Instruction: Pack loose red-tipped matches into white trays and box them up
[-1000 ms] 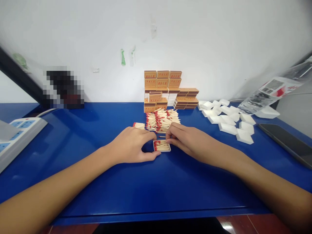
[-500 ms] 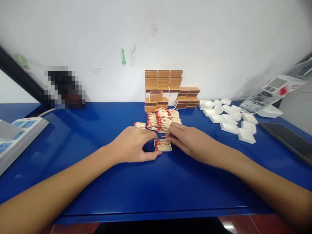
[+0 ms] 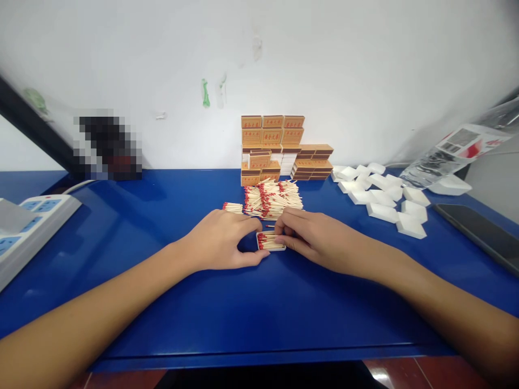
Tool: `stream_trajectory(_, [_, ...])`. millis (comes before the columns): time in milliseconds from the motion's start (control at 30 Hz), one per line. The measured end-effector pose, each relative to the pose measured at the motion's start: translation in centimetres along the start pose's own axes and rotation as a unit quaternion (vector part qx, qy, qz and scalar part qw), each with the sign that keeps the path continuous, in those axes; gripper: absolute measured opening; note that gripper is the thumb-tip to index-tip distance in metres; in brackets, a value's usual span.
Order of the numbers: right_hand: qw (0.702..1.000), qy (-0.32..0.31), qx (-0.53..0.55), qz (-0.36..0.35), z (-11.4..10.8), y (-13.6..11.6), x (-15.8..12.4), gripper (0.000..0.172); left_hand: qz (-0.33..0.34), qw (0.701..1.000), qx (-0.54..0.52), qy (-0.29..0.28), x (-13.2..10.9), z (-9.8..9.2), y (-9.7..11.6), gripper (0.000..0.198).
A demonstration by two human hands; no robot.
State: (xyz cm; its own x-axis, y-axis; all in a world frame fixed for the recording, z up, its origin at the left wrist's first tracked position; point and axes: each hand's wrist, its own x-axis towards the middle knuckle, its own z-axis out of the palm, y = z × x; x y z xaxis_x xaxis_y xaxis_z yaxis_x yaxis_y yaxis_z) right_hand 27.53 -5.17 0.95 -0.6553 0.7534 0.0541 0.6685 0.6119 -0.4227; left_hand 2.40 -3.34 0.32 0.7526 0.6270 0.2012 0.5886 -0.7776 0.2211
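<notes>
A small white matchbox tray (image 3: pixel 268 242) filled with red-tipped matches lies on the blue table (image 3: pixel 251 308). My left hand (image 3: pixel 221 241) curls round its left end, thumb and forefinger pinching it. From the right, my right hand (image 3: pixel 308 232) rests its bent fingertips on the matches in the tray. Just beyond both hands lies a loose pile of matches (image 3: pixel 271 199), with a smaller bundle (image 3: pixel 232 207) at its left.
Orange matchbox sleeves (image 3: pixel 275 148) are stacked against the white wall. Several empty white trays (image 3: pixel 381 197) are scattered at the right, near a plastic bag (image 3: pixel 454 154) and a dark phone (image 3: pixel 480 232). A power strip (image 3: pixel 28 221) sits at the left edge.
My right hand's fingers have slid a little left and down onto the matches in the tray. My left hand has kept its hold.
</notes>
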Motion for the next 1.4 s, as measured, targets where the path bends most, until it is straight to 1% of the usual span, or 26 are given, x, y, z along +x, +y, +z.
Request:
stream_trajectory(167, [1.000, 0.002, -0.002, -0.010, 0.0, 0.2, 0.1, 0.017, -0.002, 1.000, 0.001, -0.003, 0.1, 0.1, 0.0, 0.035])
stream_trajectory(367, [0.999, 0.037, -0.005, -0.019, 0.4, 0.2, 0.2, 0.014, 0.007, 1.000, -0.001, 0.005, 0.0, 0.1, -0.1, 0.034])
stream_trajectory(533, [0.997, 0.073, -0.006, -0.012, 1.1, 0.0, 0.3, 0.006, 0.017, 1.000, 0.004, 0.011, 0.0, 0.0, 0.0, 0.030])
stream_trajectory(667, [0.996, 0.084, -0.010, -0.017, 0.8, 0.1, 0.1, 0.004, 0.017, 1.000, 0.002, 0.012, 0.0, -0.1, -0.1, 0.030])
stream_trajectory(800, [0.995, 0.092, -0.028, -0.018, 0.4, 0.2, 0.1, 0.008, 0.014, 1.000, 0.002, 0.010, 0.0, 0.1, -0.1, 0.031])
stream_trajectory(967, [0.996, 0.078, -0.027, -0.017, 0.5, 0.2, 0.2, 0.013, 0.015, 1.000, 0.000, 0.012, 0.0, 0.1, 0.0, 0.031])
stream_trajectory(1100, [0.994, 0.100, -0.017, -0.035, 0.5, 0.0, 0.1, 0.008, 0.018, 1.000, 0.001, 0.014, 0.0, 0.1, 0.0, 0.030])
stream_trajectory(1167, [0.993, 0.097, 0.001, -0.064, 0.5, -0.1, -0.1, 0.016, 0.018, 1.000, 0.006, 0.015, 0.0, 0.1, -0.1, 0.030])
stream_trajectory(1267, [0.993, 0.068, 0.013, -0.098, 0.5, -0.3, -0.2, 0.031, 0.018, 1.000, 0.010, 0.015, 0.0, 0.1, -0.1, 0.031])
stream_trajectory(1333, [0.993, 0.055, 0.009, -0.101, 0.6, -0.3, -0.3, 0.033, 0.019, 1.000, 0.008, 0.014, 0.1, 0.0, -0.1, 0.030])
stream_trajectory(1400, [0.994, 0.056, 0.001, -0.095, 0.6, -0.3, -0.3, 0.031, 0.018, 1.000, 0.007, 0.013, 0.1, 0.0, -0.1, 0.029])
